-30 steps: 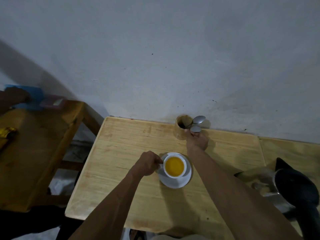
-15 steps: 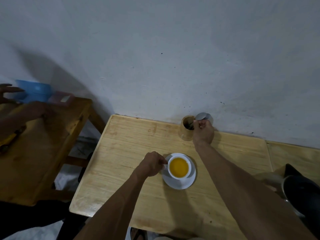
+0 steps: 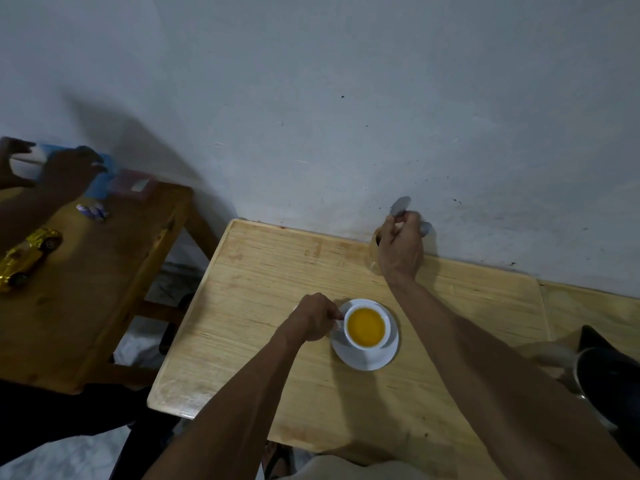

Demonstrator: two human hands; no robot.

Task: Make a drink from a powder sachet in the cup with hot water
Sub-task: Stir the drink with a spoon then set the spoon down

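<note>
Setting: plain domestic room, likely a home. Evidence: marked, bare plaster wall [image 3: 346, 98]; two unfinished wooden tables [image 3: 263, 289] side by side; gold toy car [image 3: 27, 252] on the left one; cup [image 3: 366, 328] on saucer [image 3: 363, 358]; kettle [image 3: 602, 375] at right

Dim, flat indoor light; soft shadows on wall [image 3: 311, 98] and table [image 3: 277, 271]; wide-angle edge bending; motion blur far left.

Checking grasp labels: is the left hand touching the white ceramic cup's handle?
Touching. Head view shows the left hand fingers closed on the handle of the white ceramic cup.
</note>
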